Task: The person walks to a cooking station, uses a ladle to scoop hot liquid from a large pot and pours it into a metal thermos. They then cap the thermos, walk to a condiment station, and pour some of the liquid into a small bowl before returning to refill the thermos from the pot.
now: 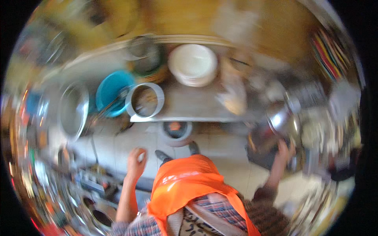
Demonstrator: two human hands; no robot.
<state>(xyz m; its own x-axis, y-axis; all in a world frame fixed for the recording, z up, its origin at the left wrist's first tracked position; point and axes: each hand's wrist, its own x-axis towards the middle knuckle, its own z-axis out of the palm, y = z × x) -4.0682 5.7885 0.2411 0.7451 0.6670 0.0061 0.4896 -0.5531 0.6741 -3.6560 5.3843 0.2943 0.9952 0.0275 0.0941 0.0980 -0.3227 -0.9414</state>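
My left hand hangs over the tiled floor with its fingers curled. A small pale patch shows inside the curl; blur hides whether it is an object or floor seen through the fingers. Off to the right, my right hand reaches out just below a shiny rounded metal vessel. Whether it touches the vessel, or holds anything, is too blurred to make out. Before me stands a counter bearing a stack of white bowls or plates and a pale round container with blurred contents.
Left on the counter are a turquoise basin with long utensils and a large metal basin. Dark round vessels stand behind, and a plastic bag lies to the right. Below the counter edge, a round bucket is near my feet.
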